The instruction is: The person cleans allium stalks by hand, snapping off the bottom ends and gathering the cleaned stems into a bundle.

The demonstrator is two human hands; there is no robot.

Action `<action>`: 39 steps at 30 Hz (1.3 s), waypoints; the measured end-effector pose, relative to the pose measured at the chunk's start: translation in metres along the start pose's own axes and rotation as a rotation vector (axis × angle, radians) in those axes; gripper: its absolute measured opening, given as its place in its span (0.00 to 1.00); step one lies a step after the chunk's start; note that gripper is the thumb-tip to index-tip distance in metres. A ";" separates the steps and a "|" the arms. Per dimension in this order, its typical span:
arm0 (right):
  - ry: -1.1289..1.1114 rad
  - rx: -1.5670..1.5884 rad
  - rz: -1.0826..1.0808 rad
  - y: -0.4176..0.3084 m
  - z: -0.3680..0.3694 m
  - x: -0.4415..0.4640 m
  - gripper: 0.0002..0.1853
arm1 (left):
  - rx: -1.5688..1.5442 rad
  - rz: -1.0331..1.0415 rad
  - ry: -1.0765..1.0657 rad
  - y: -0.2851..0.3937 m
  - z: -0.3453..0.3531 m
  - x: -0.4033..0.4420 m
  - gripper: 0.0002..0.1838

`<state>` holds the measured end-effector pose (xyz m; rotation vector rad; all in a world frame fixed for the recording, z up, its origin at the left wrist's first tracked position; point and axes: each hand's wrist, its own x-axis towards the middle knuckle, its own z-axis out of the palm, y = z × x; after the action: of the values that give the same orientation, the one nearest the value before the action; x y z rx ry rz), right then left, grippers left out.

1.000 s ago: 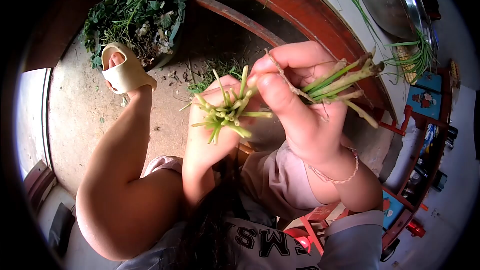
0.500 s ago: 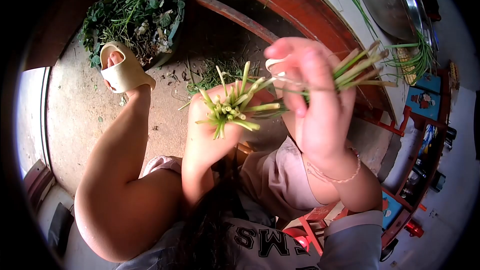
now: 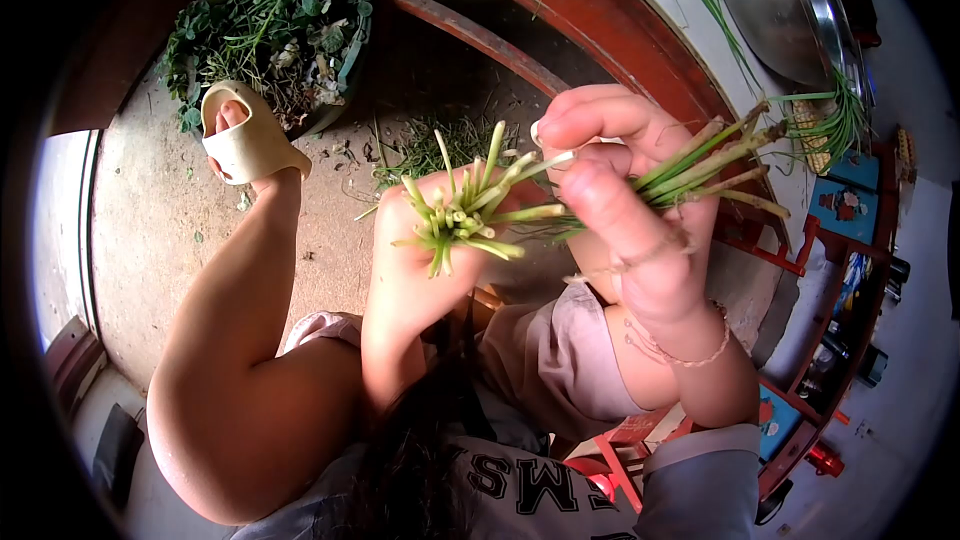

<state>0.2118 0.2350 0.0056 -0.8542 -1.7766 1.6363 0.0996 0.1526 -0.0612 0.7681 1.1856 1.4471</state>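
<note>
Left hand [image 3: 425, 285], finger state unclear, is holding a stalk bunch [image 3: 455, 225]; right hand [image 3: 640, 235], fingers curled, is clasping stems [image 3: 722, 162], gentle pressure seeming best.

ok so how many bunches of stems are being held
2: a spread-out bunch in the left hand and a narrower bunch in the right hand. Parts of both are covered by the hands.
</note>
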 end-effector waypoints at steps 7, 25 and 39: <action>0.125 0.086 -0.048 0.008 0.008 0.001 0.04 | -0.055 0.051 0.032 -0.007 0.001 0.000 0.13; -0.064 0.057 -0.220 0.014 -0.001 -0.001 0.05 | -0.004 0.095 -0.024 0.002 0.008 0.001 0.13; -0.029 -0.058 0.025 0.000 0.004 -0.004 0.09 | 0.041 0.027 0.050 -0.001 0.004 -0.002 0.13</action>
<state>0.2112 0.2294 0.0055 -0.8861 -1.8480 1.6271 0.1039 0.1511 -0.0607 0.7827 1.2503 1.4758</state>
